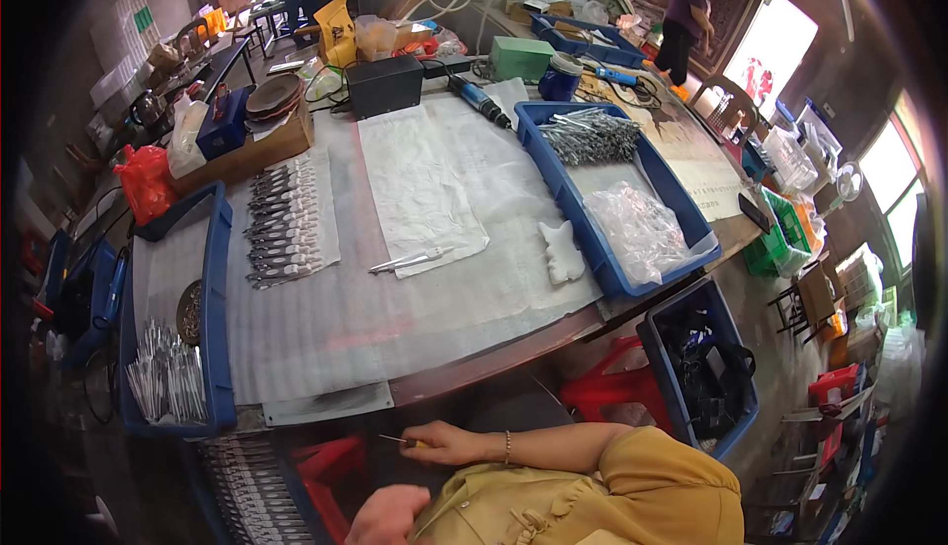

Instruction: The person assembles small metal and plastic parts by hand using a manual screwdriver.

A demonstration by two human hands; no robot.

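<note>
My right hand, a beaded bracelet at its wrist, is closed around a small screwdriver with a yellow handle. Its thin metal shaft points left, just off the table's near edge. Lower down, close to my body, is my left hand; it is blurred and its fingers do not show clearly. On the table ahead, slender metal pieces lie at the near end of a white sheet. Left of that sheet, grey-and-white handle-like parts are laid out in a row.
A left blue tray holds upright thin metal pieces; a right blue tray holds silver parts and a plastic bag. A blue power screwdriver lies behind. Below stand a red stool and a blue crate. Other people stand farther back.
</note>
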